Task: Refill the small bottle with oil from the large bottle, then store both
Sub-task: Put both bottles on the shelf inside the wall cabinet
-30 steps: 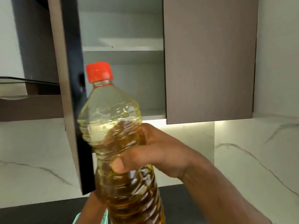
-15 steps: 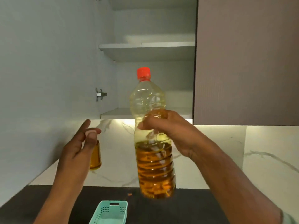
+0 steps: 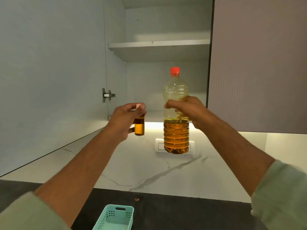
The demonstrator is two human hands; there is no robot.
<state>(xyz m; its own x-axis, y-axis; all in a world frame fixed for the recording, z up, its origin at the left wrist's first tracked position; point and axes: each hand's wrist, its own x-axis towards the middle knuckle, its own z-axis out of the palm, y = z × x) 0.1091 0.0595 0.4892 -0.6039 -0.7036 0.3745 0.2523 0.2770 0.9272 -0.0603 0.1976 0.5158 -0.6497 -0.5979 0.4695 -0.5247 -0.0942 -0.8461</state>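
Both bottles are up in front of the open cupboard now. A second ago only the big bottle filled the view, close to us beside the half-swung door; since then the door has gone fully open, our arms have pushed out, and the small bottle has come up in our left hand. Left hand pinches the small bottle near its top, fingers curled round the cap area, so we can't tell if a cap is on. Right hand is wrapped round the big bottle's upper body, just above the oil line; red cap is on. Both bottles are upright, apart, and level with each other, the big one just right of the small one. The small one looks full or nearly so, and the big one roughly half, so we judge the refill done and this is the store step. The lower shelf sits just beyond both hands, at about knuckle height; the upper shelf is well above. Next call: lift both slightly, clear the shelf lip, set them down inside. The big bottle is heavy and slick, held one-handed. Below our forearms sit the dark counter and a teal basket, not involved.
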